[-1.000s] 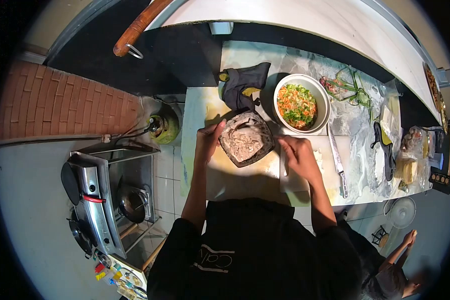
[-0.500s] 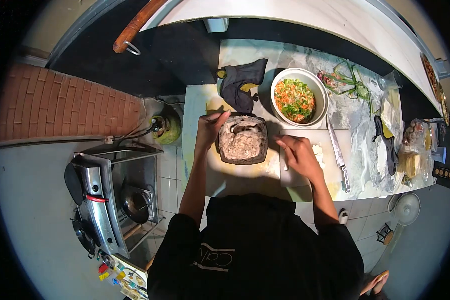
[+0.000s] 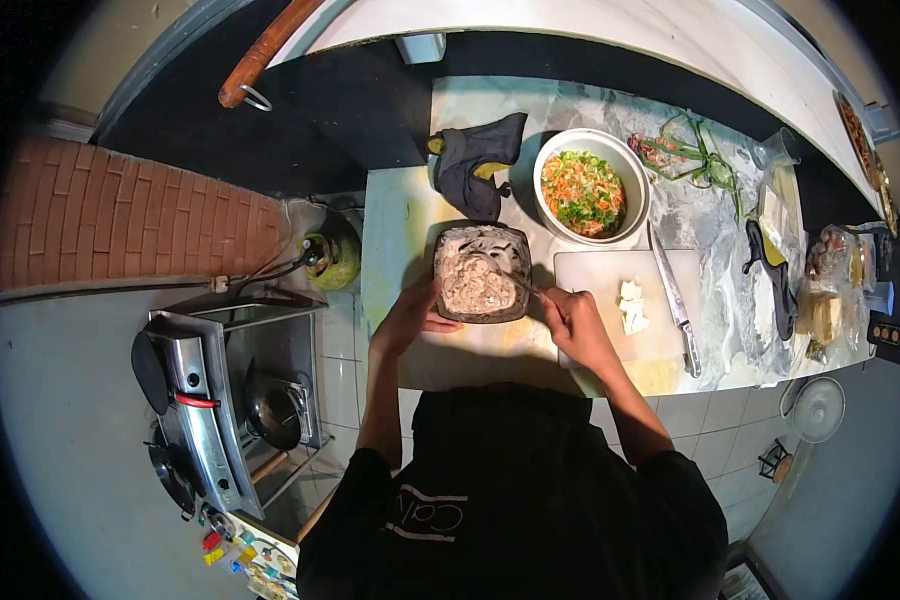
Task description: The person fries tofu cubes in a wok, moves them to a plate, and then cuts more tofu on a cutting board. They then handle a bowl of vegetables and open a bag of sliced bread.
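Note:
A dark square bowl (image 3: 482, 272) with a thick greyish-beige mixture stands on the counter before me. My left hand (image 3: 410, 316) is at its lower left corner, fingers reaching along the near side with some spread apart. My right hand (image 3: 576, 326), at the bowl's right, is closed round the handle of a thin utensil (image 3: 523, 285) whose far end dips into the mixture. Right of that hand, pale pieces (image 3: 632, 306) lie on a white cutting board (image 3: 590, 268). Behind the board is a round white pot (image 3: 642, 204) with chopped orange and green vegetables.
A knife (image 3: 676, 298) lies on the board's right edge. Dark cloth gloves (image 3: 475, 165) are behind the bowl, another (image 3: 770, 275) at right. Green stalks (image 3: 710, 165) and plastic bags (image 3: 830, 290) lie farther right. A stove (image 3: 192, 410) and gas cylinder (image 3: 332, 258) are at left.
My left hand has gone from the bowl's upper left down to its lower left corner. My right hand has moved slightly left, the utensil now in the mixture. The person at lower right is out of view.

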Demonstrator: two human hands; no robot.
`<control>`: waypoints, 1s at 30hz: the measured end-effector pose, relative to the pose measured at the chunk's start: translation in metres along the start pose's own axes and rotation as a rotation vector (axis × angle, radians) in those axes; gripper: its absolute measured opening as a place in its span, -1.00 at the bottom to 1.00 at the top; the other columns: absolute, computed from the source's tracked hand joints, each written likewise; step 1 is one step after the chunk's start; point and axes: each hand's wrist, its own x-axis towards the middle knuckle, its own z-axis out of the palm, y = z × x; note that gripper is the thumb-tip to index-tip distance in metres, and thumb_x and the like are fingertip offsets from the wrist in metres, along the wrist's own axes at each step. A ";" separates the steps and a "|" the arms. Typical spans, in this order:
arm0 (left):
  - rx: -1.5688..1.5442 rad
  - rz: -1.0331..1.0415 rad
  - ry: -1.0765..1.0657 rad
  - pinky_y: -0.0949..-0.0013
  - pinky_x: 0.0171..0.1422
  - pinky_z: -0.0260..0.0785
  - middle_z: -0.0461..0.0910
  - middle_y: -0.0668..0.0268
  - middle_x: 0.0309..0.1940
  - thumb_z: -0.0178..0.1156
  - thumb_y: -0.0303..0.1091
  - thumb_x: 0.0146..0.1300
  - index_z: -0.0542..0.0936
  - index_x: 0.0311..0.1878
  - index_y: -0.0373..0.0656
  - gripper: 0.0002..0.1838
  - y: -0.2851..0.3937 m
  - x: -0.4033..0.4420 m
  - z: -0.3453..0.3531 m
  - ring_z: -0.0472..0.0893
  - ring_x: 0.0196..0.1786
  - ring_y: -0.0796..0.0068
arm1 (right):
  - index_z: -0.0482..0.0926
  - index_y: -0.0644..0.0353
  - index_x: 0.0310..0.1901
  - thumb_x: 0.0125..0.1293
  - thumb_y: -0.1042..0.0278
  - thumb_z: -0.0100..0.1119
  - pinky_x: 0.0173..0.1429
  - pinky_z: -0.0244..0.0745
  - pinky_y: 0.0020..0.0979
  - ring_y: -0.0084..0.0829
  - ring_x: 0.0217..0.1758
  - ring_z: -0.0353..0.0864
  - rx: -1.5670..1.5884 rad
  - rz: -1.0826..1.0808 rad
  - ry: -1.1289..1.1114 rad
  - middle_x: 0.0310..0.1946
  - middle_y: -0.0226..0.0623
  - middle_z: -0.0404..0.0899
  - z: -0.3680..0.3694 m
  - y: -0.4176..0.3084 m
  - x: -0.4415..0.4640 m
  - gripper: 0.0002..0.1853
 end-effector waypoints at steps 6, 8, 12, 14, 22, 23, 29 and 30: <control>0.031 0.100 0.050 0.30 -0.15 0.63 0.49 0.16 0.06 -0.16 -0.13 0.46 0.13 0.39 -0.17 -0.47 0.021 0.002 0.007 0.65 -0.13 0.34 | 0.54 0.43 -0.29 0.30 0.48 0.01 -0.45 0.28 -0.28 -0.37 -0.62 0.36 0.241 0.222 0.058 -0.61 0.11 0.43 -0.010 -0.004 0.005 -0.83; 0.086 0.115 0.053 0.31 -0.17 0.63 0.51 0.17 0.04 -0.17 -0.13 0.46 0.12 0.39 -0.19 -0.46 0.026 0.003 0.006 0.65 -0.13 0.34 | 0.57 0.42 -0.24 0.30 0.49 0.03 -0.37 0.38 -0.29 -0.26 -0.54 0.51 0.238 0.184 0.119 -0.51 0.13 0.52 -0.020 -0.012 0.009 -0.83; 0.158 0.185 0.094 0.37 -0.24 0.63 0.56 0.20 -0.05 -0.14 -0.15 0.45 0.20 0.36 -0.22 -0.49 0.024 0.018 0.001 0.65 -0.20 0.41 | 0.58 0.38 -0.17 0.23 0.59 0.05 -0.43 0.36 -0.30 -0.09 -0.59 0.46 0.018 -0.177 0.251 -0.57 0.08 0.44 -0.016 -0.011 0.023 -0.83; 0.205 0.198 0.109 0.38 -0.27 0.63 0.57 0.20 -0.06 -0.12 -0.15 0.45 0.23 0.34 -0.22 -0.50 0.020 0.026 -0.003 0.65 -0.22 0.44 | 0.58 0.38 -0.17 0.22 0.59 0.05 -0.41 0.37 -0.30 -0.06 -0.56 0.48 0.005 -0.148 0.245 -0.55 0.10 0.45 -0.006 -0.002 0.020 -0.82; 0.229 0.205 0.136 0.44 -0.39 0.62 0.59 0.26 -0.19 -0.05 -0.19 0.42 0.34 0.27 -0.25 -0.54 0.023 0.036 -0.008 0.63 -0.34 0.52 | 0.51 0.34 -0.19 0.34 0.43 0.04 -0.55 0.22 -0.36 -0.39 -0.71 0.28 0.142 0.045 0.191 -0.70 -0.16 0.38 0.003 0.009 -0.004 -0.85; 0.237 0.207 0.121 0.44 -0.39 0.62 0.59 0.26 -0.19 -0.05 -0.19 0.42 0.34 0.27 -0.25 -0.54 0.022 0.039 -0.008 0.63 -0.34 0.52 | 0.47 0.33 -0.14 0.35 0.38 0.05 -0.55 0.22 -0.37 -0.46 -0.71 0.29 0.245 0.073 0.193 -0.72 -0.23 0.37 0.001 0.003 -0.005 -0.82; 0.368 0.348 0.134 0.48 -0.46 0.59 0.56 0.39 -0.36 -0.03 -0.20 0.42 0.49 0.15 -0.15 -0.64 0.027 0.050 -0.013 0.59 -0.47 0.59 | 0.43 0.27 -0.04 0.30 0.20 0.13 -0.21 0.42 -0.25 -0.16 -0.36 0.59 0.050 0.179 0.189 -0.44 -0.05 0.57 -0.054 -0.001 -0.050 -0.66; 0.463 0.413 0.238 0.47 -0.49 0.54 0.56 0.38 -0.41 -0.02 -0.19 0.41 0.53 0.11 -0.14 -0.66 0.027 0.050 -0.013 0.58 -0.48 0.59 | 0.46 0.28 -0.08 0.29 0.23 0.14 -0.17 0.42 -0.24 -0.13 -0.29 0.59 0.024 0.205 0.240 -0.37 -0.02 0.57 -0.067 0.008 -0.061 -0.70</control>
